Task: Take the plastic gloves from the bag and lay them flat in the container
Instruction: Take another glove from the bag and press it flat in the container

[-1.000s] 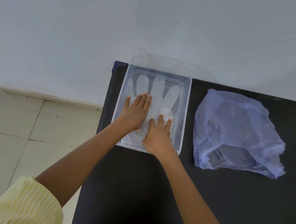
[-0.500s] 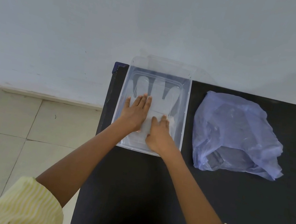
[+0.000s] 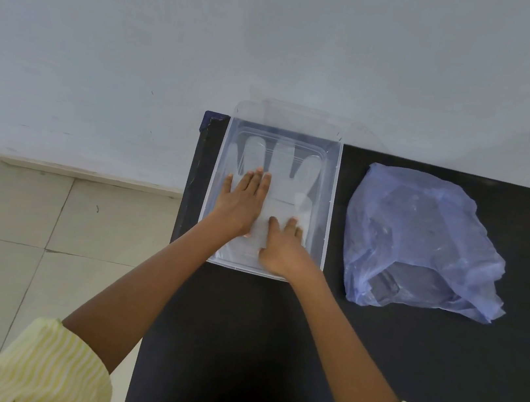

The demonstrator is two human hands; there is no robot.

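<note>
A clear plastic glove [image 3: 282,176] lies flat in the clear rectangular container [image 3: 327,210] at the table's far left corner, its fingers pointing toward the wall. My left hand [image 3: 242,202] presses flat on the glove's left side, fingers together. My right hand [image 3: 281,246] rests palm down on the glove's cuff near the container's front edge. Neither hand grips anything. To the right, a crumpled translucent blue bag [image 3: 422,241] lies on the table, apart from both hands.
The black table [image 3: 268,356] stands against a pale wall [image 3: 282,31]. Its left edge runs just beside the container, with tiled floor [image 3: 25,251] below. Bare table surface lies in front of the container and the bag.
My right hand has slid back toward me along the glove, from its thumb area to the cuff. My left hand has stayed pressed in place.
</note>
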